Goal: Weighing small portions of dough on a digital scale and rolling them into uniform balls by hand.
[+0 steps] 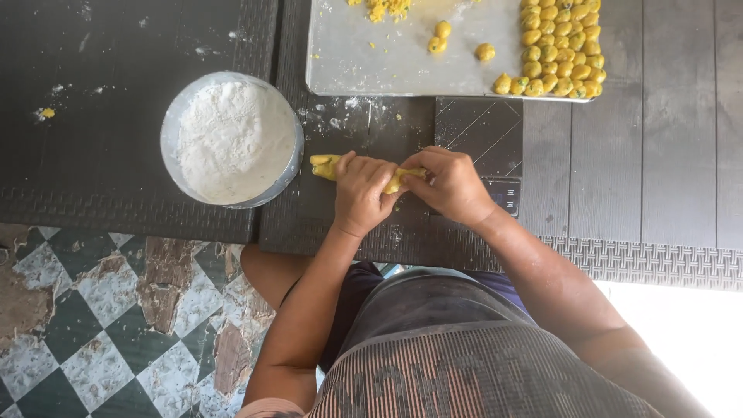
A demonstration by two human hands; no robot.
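Observation:
A roll of yellow dough [325, 165] lies across the dark table edge in front of me. My left hand [361, 192] wraps around its middle, and my right hand [453, 186] pinches its right end [408, 175]. The left tip of the roll sticks out past my left hand, close to a round bowl of white flour [232, 139]. Beyond my hands lies a metal tray [371, 66] with several small yellow dough balls [561, 50] packed at its right side and three loose ones [441, 37] near the middle.
A small digital scale [484, 135] sits under and behind my right hand. Flour dust and dough crumbs [46, 113] speckle the dark woven tabletop. Below the table edge are a worn checkered floor [93, 325] and my lap.

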